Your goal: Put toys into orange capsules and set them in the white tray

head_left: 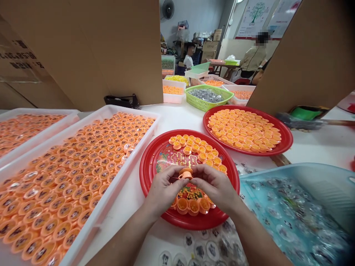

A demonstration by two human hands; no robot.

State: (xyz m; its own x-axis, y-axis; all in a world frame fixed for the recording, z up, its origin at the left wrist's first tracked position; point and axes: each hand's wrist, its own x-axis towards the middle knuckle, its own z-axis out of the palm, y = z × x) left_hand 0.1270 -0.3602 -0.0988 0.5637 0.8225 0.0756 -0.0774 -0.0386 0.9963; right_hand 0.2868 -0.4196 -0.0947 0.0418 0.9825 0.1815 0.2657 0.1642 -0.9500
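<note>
Between my fingertips, above a red round tray, is a small orange toy cup with a side handle and a wide rim. My left hand pinches it from the left, thumb low and fingers near the rim. From the other side my right hand pinches the same cup. Orange cups stand along the tray's far right part. Another row of orange cups sits at its near edge, partly covered by my hands. Printed gold characters show on the tray's floor.
At left, a white bin holds many orange cups with picture tops. A second red tray is full of orange pieces. Clear picture discs lie near me, beside a blue basket. Cardboard panels flank the table; two people are beyond.
</note>
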